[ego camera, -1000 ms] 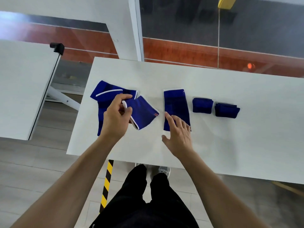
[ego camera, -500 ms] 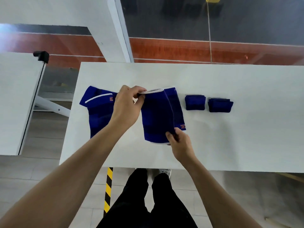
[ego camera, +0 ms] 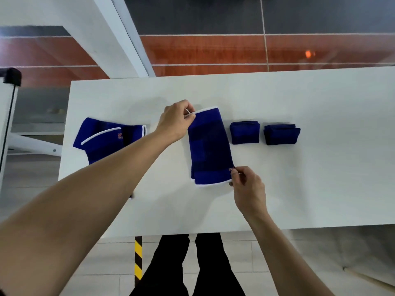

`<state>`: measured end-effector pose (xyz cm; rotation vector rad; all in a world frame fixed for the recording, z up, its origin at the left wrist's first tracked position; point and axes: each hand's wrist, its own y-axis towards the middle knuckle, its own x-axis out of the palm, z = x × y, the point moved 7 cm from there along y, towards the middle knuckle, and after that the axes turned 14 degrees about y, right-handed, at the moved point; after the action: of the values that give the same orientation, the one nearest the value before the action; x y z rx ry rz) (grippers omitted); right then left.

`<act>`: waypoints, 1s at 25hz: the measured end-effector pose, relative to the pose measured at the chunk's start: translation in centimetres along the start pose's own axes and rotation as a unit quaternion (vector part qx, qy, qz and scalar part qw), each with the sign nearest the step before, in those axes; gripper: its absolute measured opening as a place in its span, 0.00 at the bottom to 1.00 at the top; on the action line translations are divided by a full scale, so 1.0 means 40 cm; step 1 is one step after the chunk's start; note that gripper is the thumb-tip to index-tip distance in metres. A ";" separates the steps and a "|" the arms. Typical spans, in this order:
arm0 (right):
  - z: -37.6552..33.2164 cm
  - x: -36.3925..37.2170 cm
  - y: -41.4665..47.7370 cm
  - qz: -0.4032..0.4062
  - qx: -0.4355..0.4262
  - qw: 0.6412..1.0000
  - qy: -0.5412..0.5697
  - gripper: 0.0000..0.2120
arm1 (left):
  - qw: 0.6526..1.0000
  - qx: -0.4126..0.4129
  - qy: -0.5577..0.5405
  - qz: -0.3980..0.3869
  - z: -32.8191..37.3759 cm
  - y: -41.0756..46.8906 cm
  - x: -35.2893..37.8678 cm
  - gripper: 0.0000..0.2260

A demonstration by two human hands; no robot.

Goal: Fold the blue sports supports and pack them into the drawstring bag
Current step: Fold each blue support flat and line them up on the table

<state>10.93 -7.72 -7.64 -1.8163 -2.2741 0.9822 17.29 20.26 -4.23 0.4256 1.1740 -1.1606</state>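
Note:
A long blue support (ego camera: 210, 146) with white edging lies flat mid-table, stacked on another of the same shape. My left hand (ego camera: 176, 120) pinches its far left corner. My right hand (ego camera: 248, 188) pinches its near right corner, by the small red label. To the left lie more blue supports (ego camera: 106, 139), unfolded and overlapping. Two small folded blue supports (ego camera: 244, 132) (ego camera: 282, 134) sit to the right in a row. No drawstring bag is in view.
The white table (ego camera: 299, 189) has its near edge close to my legs and its left edge beside the unfolded pile. A second white table (ego camera: 4, 129) stands at the far left across a gap. A yellow-black striped post (ego camera: 138, 259) stands under the near edge.
The left hand carried a support from the left pile to the middle and both hands laid it out flat on the one lying there. The right hand shifted to its near right corner.

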 end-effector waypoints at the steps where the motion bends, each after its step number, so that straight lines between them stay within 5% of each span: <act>1: -0.006 0.002 0.008 0.003 -0.005 1.000 -0.014 0.07 | 1.000 0.002 0.008 0.001 -0.004 0.018 0.007 0.05; 25: 0.004 0.035 0.051 0.069 -0.076 0.986 -0.132 0.03 | 0.992 0.012 0.120 0.024 -0.040 0.086 0.109 0.06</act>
<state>12.18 -6.34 -9.27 -2.0388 -2.4639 1.1641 19.21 20.82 -9.65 0.6216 1.3504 -1.1037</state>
